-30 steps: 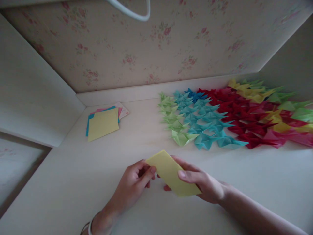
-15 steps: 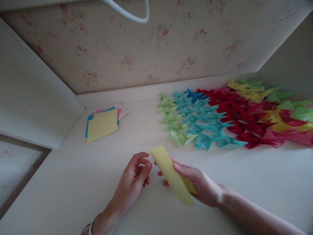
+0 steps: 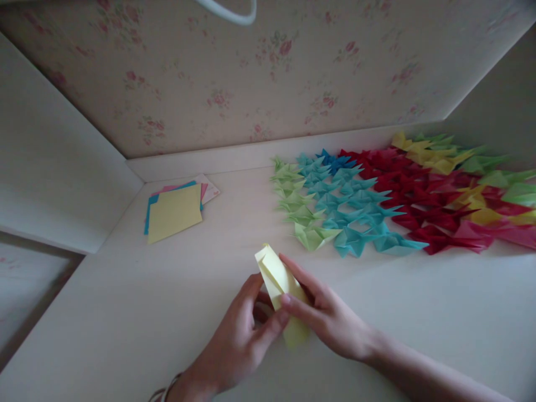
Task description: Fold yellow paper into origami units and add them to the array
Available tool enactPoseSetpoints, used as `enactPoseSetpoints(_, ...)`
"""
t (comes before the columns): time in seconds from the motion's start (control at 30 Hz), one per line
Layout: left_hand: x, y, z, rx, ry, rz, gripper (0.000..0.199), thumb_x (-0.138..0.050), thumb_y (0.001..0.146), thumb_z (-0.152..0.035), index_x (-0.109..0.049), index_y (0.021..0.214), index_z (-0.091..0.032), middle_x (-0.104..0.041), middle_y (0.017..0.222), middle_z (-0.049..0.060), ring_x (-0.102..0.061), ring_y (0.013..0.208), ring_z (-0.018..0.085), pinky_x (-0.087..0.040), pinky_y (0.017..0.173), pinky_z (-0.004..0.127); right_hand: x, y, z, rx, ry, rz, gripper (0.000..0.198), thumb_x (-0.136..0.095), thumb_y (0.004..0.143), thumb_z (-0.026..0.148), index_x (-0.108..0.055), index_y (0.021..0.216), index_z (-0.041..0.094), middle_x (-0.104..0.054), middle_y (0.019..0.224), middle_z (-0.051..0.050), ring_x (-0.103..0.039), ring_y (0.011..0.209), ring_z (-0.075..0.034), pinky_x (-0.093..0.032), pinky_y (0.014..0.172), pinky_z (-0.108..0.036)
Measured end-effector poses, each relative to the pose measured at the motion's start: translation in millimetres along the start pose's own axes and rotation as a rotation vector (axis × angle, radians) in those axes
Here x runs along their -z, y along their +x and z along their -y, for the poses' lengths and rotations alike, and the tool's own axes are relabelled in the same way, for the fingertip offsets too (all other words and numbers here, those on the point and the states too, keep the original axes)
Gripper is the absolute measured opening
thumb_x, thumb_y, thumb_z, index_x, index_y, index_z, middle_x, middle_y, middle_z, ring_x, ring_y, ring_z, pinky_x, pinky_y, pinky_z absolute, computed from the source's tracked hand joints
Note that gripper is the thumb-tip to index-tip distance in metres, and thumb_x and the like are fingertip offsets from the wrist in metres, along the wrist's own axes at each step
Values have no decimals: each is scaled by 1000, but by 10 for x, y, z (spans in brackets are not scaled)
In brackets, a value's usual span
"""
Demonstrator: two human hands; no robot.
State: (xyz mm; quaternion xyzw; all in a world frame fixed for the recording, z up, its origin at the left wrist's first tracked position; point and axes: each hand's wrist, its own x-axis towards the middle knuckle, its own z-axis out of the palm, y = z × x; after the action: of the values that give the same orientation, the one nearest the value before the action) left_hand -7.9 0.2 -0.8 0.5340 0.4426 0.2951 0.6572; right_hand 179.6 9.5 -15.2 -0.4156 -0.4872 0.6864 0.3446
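A folded sheet of yellow origami paper [image 3: 272, 273] is held at a tilt above the white table, with a narrow flap showing along its upper part. My right hand [image 3: 326, 312] pinches it from the right, thumb on the near face and fingers behind. From the left, my left hand [image 3: 243, 335] grips the same paper, its thumb pressed near the right thumb. The left fingers are partly hidden behind the paper. The paper's lower end is blurred.
A small stack of paper squares [image 3: 176, 215], yellow on top, lies at the back left of the white table [image 3: 125, 312]. Rows of folded paper cranes [image 3: 364, 198] in green, blue, red and yellow cover the back right. A white cable [image 3: 234, 17] hangs above.
My left hand has moved right and taken hold of the yellow paper. The paper has turned, so its flap now shows, and the right thumb has shifted onto its near face.
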Motion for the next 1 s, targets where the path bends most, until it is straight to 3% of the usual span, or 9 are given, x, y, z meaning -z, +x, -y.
enactPoseSetpoints(0.13,35,18,49,-7,21,-103,32,-58,94,-40,-60,121,-22,-65,96,7,-60,81,19,-50,71,28,21,8,25,6,119,-64,55,-64,91,43,-50,142,29,-58,139,-4,-52,127,-26,-43,104,-38)
enactPoseSetpoints(0.27,110,27,67,12,37,-189,27,-58,93,-43,-68,105,-20,-64,77,3,-58,71,17,-48,65,26,63,20,70,-41,377,-116,52,-62,91,42,-51,140,29,-67,126,-6,-62,114,-28,-51,90,-38)
enactPoseSetpoints(0.43,166,63,66,-2,-6,-312,34,-59,92,-44,-64,115,-20,-68,85,4,-60,66,16,-47,54,23,101,7,134,-52,599,-88,51,-57,91,42,-50,140,29,-72,114,-7,-68,101,-29,-53,80,-38)
enactPoseSetpoints(0.57,170,89,75,-31,-36,-328,35,-60,92,-41,-60,120,-21,-65,82,1,-61,67,16,-47,55,23,102,-26,131,-70,604,-15,51,-52,92,51,-53,139,30,-73,111,-8,-67,101,-30,-52,78,-39)
enactPoseSetpoints(0.67,162,93,70,-34,-38,-330,35,-60,92,-40,-59,120,-21,-62,79,0,-60,66,15,-47,58,24,88,-21,113,2,539,25,56,-53,89,55,-53,139,28,-68,124,-9,-63,108,-30,-50,81,-39)
enactPoseSetpoints(0.83,140,88,42,-14,-24,-307,36,-60,93,-40,-57,124,-21,-67,89,2,-61,68,15,-48,61,26,91,20,97,84,438,69,53,-60,90,43,-51,140,30,-55,141,-8,-59,113,-26,-46,89,-37)
enactPoseSetpoints(0.9,138,90,43,-14,-18,-301,36,-59,93,-40,-57,123,-21,-67,88,2,-61,68,15,-48,60,25,95,34,87,67,410,34,53,-64,89,36,-50,141,32,-58,137,-7,-61,107,-23,-45,89,-36)
enactPoseSetpoints(1.0,147,94,59,-12,-2,-319,33,-60,93,-40,-58,121,-22,-65,80,0,-62,67,15,-47,59,24,99,53,72,44,346,-76,58,-70,85,28,-50,140,32,-68,113,-4,-62,92,-17,-46,82,-32)
